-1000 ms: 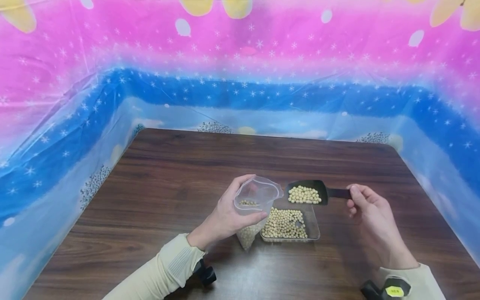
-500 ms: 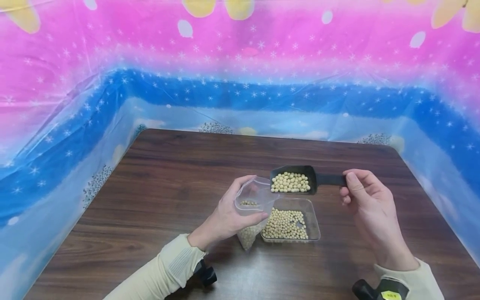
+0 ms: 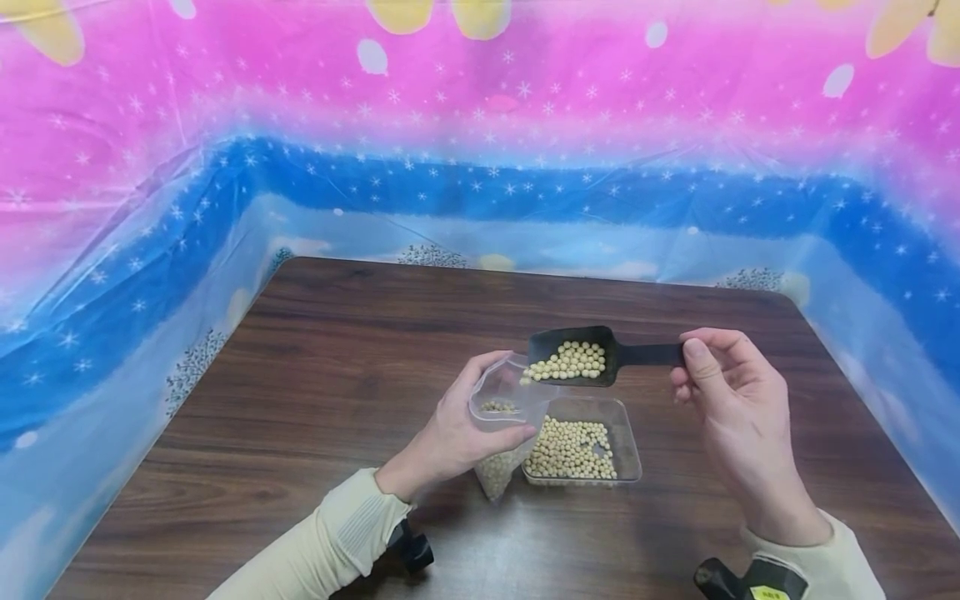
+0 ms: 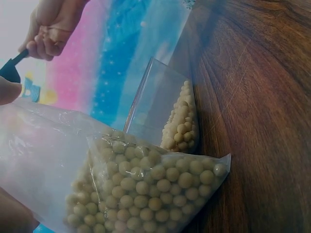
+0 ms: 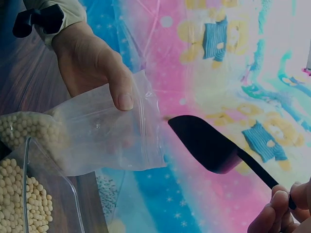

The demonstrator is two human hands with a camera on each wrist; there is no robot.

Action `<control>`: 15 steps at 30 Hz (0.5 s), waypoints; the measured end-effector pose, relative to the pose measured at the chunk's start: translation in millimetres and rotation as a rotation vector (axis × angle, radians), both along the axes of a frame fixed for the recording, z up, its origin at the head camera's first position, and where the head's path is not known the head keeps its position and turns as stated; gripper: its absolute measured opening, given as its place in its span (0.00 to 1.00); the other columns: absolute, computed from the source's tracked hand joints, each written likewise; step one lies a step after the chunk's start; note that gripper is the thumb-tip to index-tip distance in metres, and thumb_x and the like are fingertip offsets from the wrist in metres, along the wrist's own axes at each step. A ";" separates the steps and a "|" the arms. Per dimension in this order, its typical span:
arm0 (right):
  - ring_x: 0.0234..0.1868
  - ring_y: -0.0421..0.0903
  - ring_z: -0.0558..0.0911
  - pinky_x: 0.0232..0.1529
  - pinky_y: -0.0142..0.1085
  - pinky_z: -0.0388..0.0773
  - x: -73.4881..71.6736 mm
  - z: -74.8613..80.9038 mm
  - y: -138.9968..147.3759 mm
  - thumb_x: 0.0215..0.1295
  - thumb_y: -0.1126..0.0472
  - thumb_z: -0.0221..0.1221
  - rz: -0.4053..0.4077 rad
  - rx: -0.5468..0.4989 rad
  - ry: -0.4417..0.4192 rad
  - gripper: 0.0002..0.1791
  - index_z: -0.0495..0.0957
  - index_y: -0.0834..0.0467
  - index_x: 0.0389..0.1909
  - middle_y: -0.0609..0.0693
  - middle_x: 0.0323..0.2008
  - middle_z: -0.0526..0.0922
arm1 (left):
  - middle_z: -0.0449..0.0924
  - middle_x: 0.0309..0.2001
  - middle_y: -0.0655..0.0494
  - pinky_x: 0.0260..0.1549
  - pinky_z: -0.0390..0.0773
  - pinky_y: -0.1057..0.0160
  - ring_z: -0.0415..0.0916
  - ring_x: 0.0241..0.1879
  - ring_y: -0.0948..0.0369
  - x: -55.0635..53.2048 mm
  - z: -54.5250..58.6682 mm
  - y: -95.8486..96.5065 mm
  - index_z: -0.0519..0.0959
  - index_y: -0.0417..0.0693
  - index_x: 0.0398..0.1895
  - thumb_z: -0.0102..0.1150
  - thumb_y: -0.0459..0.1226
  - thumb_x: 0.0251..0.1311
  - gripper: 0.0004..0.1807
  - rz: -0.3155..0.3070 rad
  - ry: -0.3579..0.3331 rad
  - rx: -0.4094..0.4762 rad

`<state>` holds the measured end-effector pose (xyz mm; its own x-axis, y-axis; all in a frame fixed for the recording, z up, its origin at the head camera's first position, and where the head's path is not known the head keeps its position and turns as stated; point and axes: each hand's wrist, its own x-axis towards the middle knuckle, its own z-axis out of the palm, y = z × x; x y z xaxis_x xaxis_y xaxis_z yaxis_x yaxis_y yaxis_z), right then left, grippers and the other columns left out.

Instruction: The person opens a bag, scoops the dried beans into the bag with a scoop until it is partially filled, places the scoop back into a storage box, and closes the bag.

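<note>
My left hand point(image 3: 450, 421) grips a clear zip bag point(image 4: 146, 189) around its upper part, holding the mouth open. Round pale beans, which look like soybeans, fill the bag's lower end. My right hand point(image 3: 738, 408) pinches the handle end of a black scoop point(image 3: 611, 375), tilted with its lip at the bag's mouth. Beans point(image 3: 573, 360) lie in the scoop and slide toward the lip; one is at the edge over the bag. Beside the bag stands a clear plastic box point(image 3: 626, 433) with more beans point(image 3: 570, 450) in it.
The dark wood table point(image 3: 360, 333) carries the box. A pink and blue patterned cloth point(image 3: 480, 192) hangs around its back and sides. Each wrist wears a black camera mount, such as the left one point(image 3: 412, 550).
The right hand has raised the loaded scoop, moved it left to the bag's mouth and tilted it, so the beans shift toward its lip. The left hand and bag have hardly moved.
</note>
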<state>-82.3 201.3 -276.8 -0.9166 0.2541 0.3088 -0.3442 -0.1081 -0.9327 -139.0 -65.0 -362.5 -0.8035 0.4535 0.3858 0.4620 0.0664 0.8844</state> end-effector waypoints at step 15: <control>0.24 0.43 0.80 0.26 0.28 0.78 7.1 8.1 -4.3 0.66 0.70 0.58 -0.166 0.299 0.102 0.07 0.77 0.69 0.42 0.57 0.24 0.81 | 0.73 0.54 0.59 0.56 0.72 0.50 0.71 0.54 0.61 0.5 0.3 -0.7 0.62 0.56 0.69 0.74 0.38 0.49 0.43 0.011 -0.031 -0.005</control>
<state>-75.2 197.0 -268.7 -0.8310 0.2819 0.4795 -0.4270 0.2294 -0.8747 -138.5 -65.7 -362.2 -0.8200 0.4466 0.3580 0.4335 0.0761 0.8979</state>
